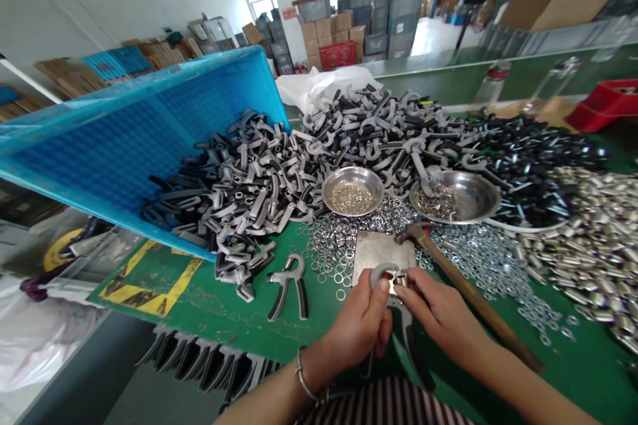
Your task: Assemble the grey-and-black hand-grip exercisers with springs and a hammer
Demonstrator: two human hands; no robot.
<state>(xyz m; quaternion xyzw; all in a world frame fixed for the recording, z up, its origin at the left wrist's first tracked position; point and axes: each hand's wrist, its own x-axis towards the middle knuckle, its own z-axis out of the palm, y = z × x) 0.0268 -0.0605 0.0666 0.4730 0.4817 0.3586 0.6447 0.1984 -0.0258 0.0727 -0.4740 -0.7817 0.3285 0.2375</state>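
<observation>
My left hand [359, 315] is closed round the grey curved head of a hand grip strengthener [409, 342], whose black-padded handle points down toward my lap. The fingers of my right hand [441, 311] pinch a shiny metal coil spring [400, 277] at the strengthener's head. My fingers partly hide where spring and head meet. Just beyond my hands lies a flat metal plate [381, 254]. A hammer [461, 285] with a wooden handle rests right of it, its head by the plate's corner. To the left, an assembled hand grip strengthener [289, 284] lies on the green tabletop.
A tipped blue crate [149, 113] spills grey-black handles [269, 179]. Behind the plate stand a metal bowl [326, 202] of small parts and another bowl [478, 199] with pins. Loose washers [488, 259], metal cylinders [598, 246] and black knobs [533, 146] are heaped rightward.
</observation>
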